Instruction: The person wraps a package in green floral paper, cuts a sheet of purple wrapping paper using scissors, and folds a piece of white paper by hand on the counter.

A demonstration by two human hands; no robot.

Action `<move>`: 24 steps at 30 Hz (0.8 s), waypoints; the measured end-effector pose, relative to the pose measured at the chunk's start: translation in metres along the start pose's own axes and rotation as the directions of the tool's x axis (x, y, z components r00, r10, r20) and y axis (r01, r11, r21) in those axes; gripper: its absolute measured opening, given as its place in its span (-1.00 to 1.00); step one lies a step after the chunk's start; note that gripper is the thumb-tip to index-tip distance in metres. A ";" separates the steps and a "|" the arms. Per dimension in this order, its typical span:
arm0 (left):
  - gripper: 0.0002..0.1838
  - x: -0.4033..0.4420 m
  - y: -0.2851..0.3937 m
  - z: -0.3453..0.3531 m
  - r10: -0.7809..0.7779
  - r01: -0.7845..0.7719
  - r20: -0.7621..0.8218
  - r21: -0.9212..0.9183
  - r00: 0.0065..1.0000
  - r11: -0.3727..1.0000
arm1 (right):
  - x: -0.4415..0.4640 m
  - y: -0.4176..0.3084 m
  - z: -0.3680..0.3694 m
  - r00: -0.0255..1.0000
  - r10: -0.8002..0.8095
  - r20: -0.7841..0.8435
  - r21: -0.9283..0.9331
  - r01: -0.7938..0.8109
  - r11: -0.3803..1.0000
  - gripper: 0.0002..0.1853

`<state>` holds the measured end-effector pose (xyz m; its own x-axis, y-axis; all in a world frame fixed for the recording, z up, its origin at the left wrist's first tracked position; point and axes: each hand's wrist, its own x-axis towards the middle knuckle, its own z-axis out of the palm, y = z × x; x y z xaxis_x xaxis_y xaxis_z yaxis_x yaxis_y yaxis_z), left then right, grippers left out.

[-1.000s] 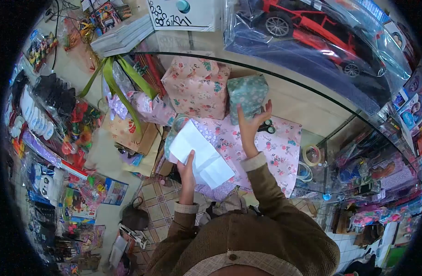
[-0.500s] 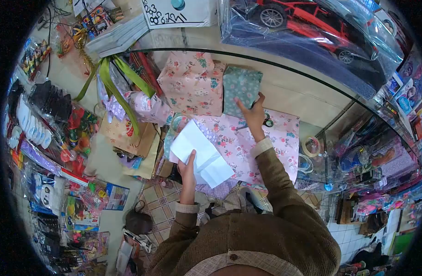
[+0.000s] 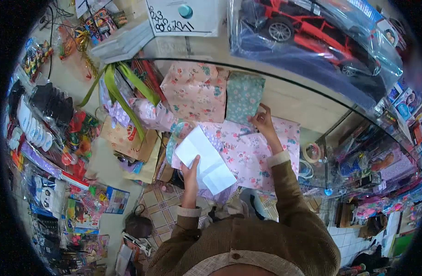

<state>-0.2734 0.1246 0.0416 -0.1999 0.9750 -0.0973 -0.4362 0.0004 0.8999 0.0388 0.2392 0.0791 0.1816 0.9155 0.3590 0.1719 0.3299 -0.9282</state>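
Directions were read on a clock face centred on the white paper (image 3: 215,177). We recorded the left hand (image 3: 189,177) at the paper's seven o'clock edge, gripping it with the thumb lying on top; the other fingers were hidden beneath. The paper was creased, tilted toward eleven o'clock, and overlapped a pink flowered sheet (image 3: 284,147) in our view. We could not tell whether the two touched.

We noted the right hand (image 3: 264,123) at two o'clock, fingers bent, near the lower corner of a green flowered box (image 3: 244,96). We could not tell whether those fingers grasped anything or met the box. The green box stood at one o'clock, just beside a larger pink flowered box (image 3: 195,92) at twelve.

The pink sheet spread toward three o'clock. Beyond it, also near three, we saw a roll of tape (image 3: 318,152) and a white coil (image 3: 306,169) close together. A green ribbon (image 3: 110,87) trailed at ten o'clock, with a brown paper bag (image 3: 123,142) between nine and ten. A red toy car (image 3: 307,34) in clear wrapping sat between one and two, well apart from the hands.
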 end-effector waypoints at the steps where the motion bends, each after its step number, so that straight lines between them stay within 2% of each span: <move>1: -0.43 0.001 -0.002 0.000 0.003 -0.003 -0.007 -0.007 1.000 1.000 | -0.003 -0.003 -0.002 1.000 0.010 0.018 -0.021 -0.010 1.000 -0.20; 3: -0.44 0.002 -0.001 0.002 0.009 -0.009 -0.009 -0.005 1.000 1.000 | -0.015 -0.020 -0.005 0.999 0.004 0.034 -0.091 0.000 0.996 -0.24; 6: -0.46 0.001 0.006 0.005 -0.032 0.032 0.002 0.023 0.999 0.999 | -0.031 -0.034 -0.012 0.996 0.086 0.002 0.080 -0.086 0.993 -0.29; 9: -0.50 -0.010 0.023 0.018 -0.027 0.025 0.038 0.038 0.999 0.999 | -0.054 -0.048 -0.014 0.993 0.066 0.103 0.029 -0.069 0.997 -0.36; 12: -0.51 -0.020 0.041 0.033 -0.071 0.066 0.174 0.031 0.982 0.997 | -0.084 -0.081 -0.006 0.923 0.162 0.349 -0.043 -0.157 0.987 -0.38; 15: -0.51 -0.019 0.033 0.043 -0.109 0.118 0.225 -0.026 0.968 0.993 | -0.106 -0.108 0.007 0.838 0.107 0.535 -0.040 -0.101 0.994 -0.32; 18: -0.49 -0.021 0.034 0.057 -0.200 0.217 0.258 -0.042 0.945 0.975 | -0.124 -0.089 0.012 0.810 0.299 0.504 -0.019 -0.335 0.942 -0.26; 24: -0.44 -0.030 0.034 0.067 -0.220 0.220 0.285 0.035 0.933 0.975 | -0.138 -0.079 0.014 0.845 0.390 0.366 0.072 -0.443 0.893 -0.43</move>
<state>-0.2235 0.1104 0.1031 0.1599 0.9728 -0.1678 -0.4388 0.2223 0.8707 -0.0132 0.0904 0.1016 -0.1341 0.9865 -0.0942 0.0030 -0.0946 -0.9955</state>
